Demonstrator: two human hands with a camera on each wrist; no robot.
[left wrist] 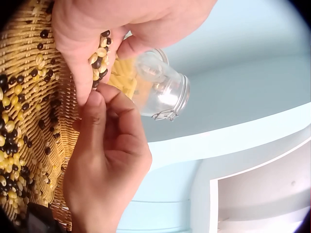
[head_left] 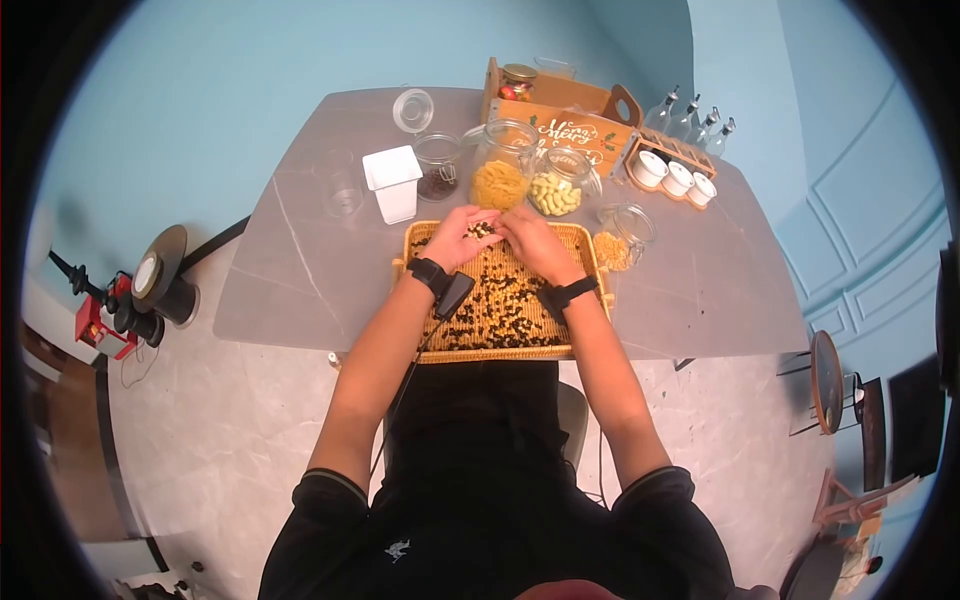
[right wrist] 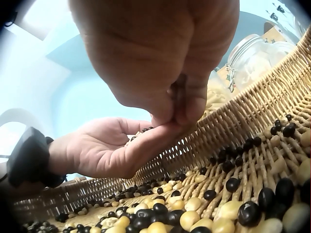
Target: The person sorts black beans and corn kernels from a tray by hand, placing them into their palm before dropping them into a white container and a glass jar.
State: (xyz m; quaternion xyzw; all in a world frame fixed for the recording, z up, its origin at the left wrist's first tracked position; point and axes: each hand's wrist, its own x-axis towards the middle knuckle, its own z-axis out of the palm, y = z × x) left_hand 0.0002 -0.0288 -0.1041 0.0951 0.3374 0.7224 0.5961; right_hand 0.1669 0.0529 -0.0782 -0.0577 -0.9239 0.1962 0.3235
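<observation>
Above the far end of a wicker basket [head_left: 418, 356], my left hand [head_left: 452, 240] is cupped, palm up, holding a small heap of mixed beans [head_left: 480, 230]. The left wrist view shows black and pale beans [left wrist: 101, 60] lying in the left hand [left wrist: 87, 24]. My right hand [head_left: 535, 243] meets it from the right; in the left wrist view the right hand [left wrist: 109, 165] pinches at the heap's edge, a dark bean at its thumb and fingertip. The right wrist view has the right hand [right wrist: 160, 58] over the left fingers. Black and yellow beans [right wrist: 158, 216] lie scattered in the basket.
Beyond the basket stand a pasta jar [head_left: 498, 185], a jar of pale green pieces [head_left: 556, 193], a dark-filled jar [head_left: 437, 180] and a white container [head_left: 395, 190]. A small jar [head_left: 612, 250] leans at the right. Farther back are a wooden crate [head_left: 570, 135] and white cups [head_left: 678, 180].
</observation>
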